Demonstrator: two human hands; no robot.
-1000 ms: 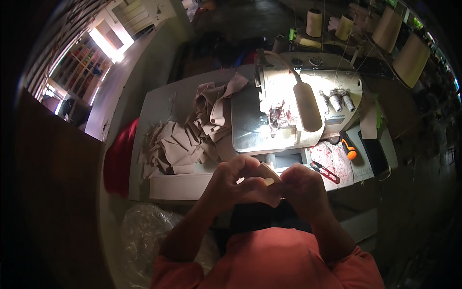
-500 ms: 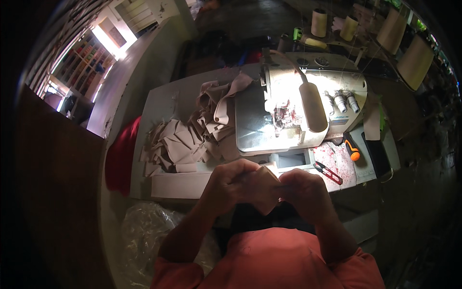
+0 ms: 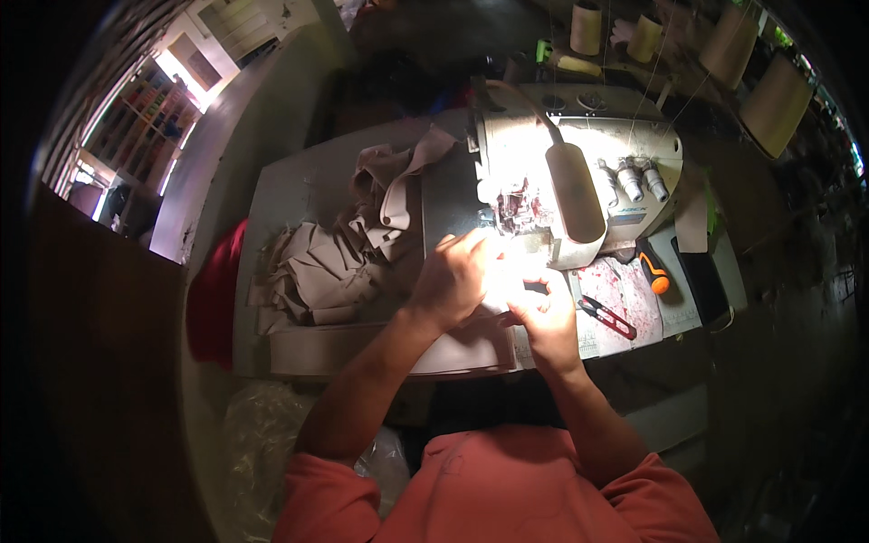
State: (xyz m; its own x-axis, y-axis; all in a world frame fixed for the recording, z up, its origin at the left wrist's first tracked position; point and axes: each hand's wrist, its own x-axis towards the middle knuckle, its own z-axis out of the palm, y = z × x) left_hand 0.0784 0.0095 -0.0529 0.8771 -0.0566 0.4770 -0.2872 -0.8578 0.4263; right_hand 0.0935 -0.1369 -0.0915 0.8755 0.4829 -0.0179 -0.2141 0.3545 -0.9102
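Landmark: a sewing machine (image 3: 625, 222) stands on the desk (image 3: 290, 195), its front lit hard by a lamp (image 3: 577, 195).
Left hand: the left hand (image 3: 460, 271) reaches to the machine's near left side, back of the hand upward, fingers bent toward the glare; its grip cannot be told.
Right hand: the right hand (image 3: 547, 317) sits just in front of the machine, thumb and forefinger curled toward each other with a dark gap between; whether they pinch anything is unclear.
Arms: both forearms slant inward toward the machine, elbows wide, below them a coral shirt (image 3: 507, 484).
Cloth in work: a pale piece (image 3: 497, 288), nearly whited out, shows between the hands at the machine's near edge.
Left of machine: a heap of beige cloth pieces (image 3: 326, 267), with a flat strip stack (image 3: 389, 350) nearer the wearer.
Right of machine's front: red-handled snips (image 3: 608, 317) and an orange-ended tool (image 3: 657, 279).
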